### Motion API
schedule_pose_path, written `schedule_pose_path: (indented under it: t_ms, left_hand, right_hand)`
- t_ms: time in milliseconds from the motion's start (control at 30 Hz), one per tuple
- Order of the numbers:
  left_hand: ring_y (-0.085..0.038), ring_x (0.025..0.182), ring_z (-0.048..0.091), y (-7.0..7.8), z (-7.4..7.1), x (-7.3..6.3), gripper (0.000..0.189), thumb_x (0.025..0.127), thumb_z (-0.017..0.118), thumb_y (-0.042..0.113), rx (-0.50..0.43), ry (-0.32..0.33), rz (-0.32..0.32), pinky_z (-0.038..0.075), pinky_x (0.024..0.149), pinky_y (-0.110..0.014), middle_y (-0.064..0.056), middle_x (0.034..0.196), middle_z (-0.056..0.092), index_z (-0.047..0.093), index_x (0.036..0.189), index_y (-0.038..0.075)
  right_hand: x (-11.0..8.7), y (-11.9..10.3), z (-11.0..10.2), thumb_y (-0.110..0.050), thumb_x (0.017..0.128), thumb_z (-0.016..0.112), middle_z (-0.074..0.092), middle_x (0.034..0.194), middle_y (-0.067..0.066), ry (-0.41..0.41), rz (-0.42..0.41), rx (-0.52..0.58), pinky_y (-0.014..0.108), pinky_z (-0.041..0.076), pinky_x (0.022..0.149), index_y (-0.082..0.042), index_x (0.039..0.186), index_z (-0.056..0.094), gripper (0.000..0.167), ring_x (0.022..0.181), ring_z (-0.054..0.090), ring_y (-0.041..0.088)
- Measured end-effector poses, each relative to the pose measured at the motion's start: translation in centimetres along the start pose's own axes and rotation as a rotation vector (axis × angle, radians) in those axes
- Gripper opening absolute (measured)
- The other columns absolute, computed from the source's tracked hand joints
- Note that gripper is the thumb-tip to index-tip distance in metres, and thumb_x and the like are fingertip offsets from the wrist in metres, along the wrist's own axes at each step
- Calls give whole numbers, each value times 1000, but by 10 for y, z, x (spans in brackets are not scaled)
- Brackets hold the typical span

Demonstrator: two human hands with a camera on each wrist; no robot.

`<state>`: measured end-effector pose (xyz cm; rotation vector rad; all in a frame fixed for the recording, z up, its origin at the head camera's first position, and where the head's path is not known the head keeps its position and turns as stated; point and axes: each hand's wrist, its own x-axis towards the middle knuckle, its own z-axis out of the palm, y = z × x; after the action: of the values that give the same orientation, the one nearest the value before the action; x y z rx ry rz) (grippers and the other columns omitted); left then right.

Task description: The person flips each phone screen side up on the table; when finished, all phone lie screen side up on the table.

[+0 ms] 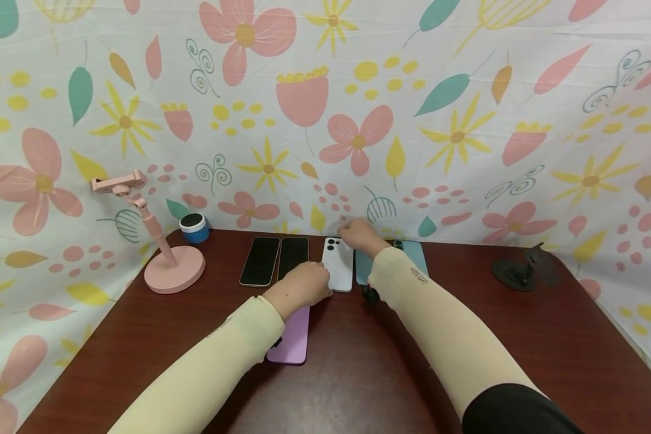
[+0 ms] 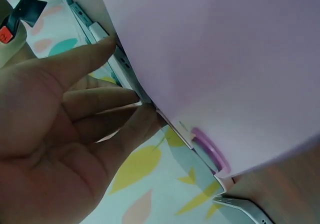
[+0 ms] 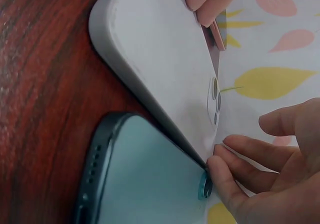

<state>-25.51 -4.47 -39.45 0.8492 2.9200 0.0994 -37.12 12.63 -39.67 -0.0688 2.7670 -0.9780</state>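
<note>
A white phone (image 1: pixel 340 270) lies back up on the table, its camera lenses at the far end. My left hand (image 1: pixel 305 284) is at its lower left, with fingertips (image 3: pixel 207 11) at its long edge in the right wrist view. At the far right corner is my right hand (image 1: pixel 362 234), its fingertips (image 3: pixel 216 166) touching where the white phone meets a light blue phone (image 3: pixel 155 169). Neither hand wraps round a phone. A purple phone (image 1: pixel 298 337) lies below my left wrist, its broad back filling much of the left wrist view.
Two phones with dark screens, one outer (image 1: pixel 260 261) and one inner (image 1: pixel 294 252), lie to the left. Another blue phone (image 1: pixel 416 254) is partly behind my right sleeve. A pink stand (image 1: pixel 168 265), a blue jar (image 1: pixel 194 229) and a black stand (image 1: pixel 515 274) flank them. Floral cloth (image 1: pixel 325 120) hangs behind.
</note>
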Motion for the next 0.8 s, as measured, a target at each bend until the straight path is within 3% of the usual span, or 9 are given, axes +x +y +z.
schedule_pose_path:
  t_ms: [133,300,433,567,667,800]
  left_hand:
    - [-24,88,75,2,-1,1,23,97,80,25,13,27,-37,61,84,-34,-10,91,79,82,90,4]
    - [-22,84,74,3,-3,2,21,95,83,25,-13,29,-97,60,76,-32,-11,89,79,81,91,4]
    - [-17,74,69,0,-3,3,19,94,84,22,-63,16,-118,56,70,-29,-8,84,78,81,88,5]
    - [-13,62,57,-4,-1,5,23,91,86,23,-128,16,-130,49,64,-26,-1,69,69,77,75,9]
    - [-11,60,53,-5,-2,6,29,90,88,27,-136,16,-126,46,62,-25,2,62,62,75,69,11]
    - [-13,62,55,-6,-3,6,30,88,90,32,-115,12,-140,49,65,-27,0,64,64,76,74,9]
  right_hand:
    - [-1,-2,1,-21,105,45,29,53,-4,4,-11,8,29,28,51,-17,59,33,48,51,24,14]
    - [0,-3,2,-21,105,45,29,53,-5,7,-5,17,28,29,53,-17,59,33,48,52,26,13]
    - [0,-3,2,-20,105,45,29,53,-5,4,0,3,28,28,52,-17,58,33,49,52,25,13]
    - [0,-5,4,-20,105,45,31,54,-5,-6,-5,-34,27,29,52,-18,59,34,48,52,26,13]
    - [1,-7,5,-20,105,46,32,55,-5,-7,-11,-69,26,29,52,-18,60,34,47,52,28,12]
    - [0,-10,6,-19,106,45,33,54,-5,3,-19,-92,26,29,52,-18,59,33,48,52,28,12]
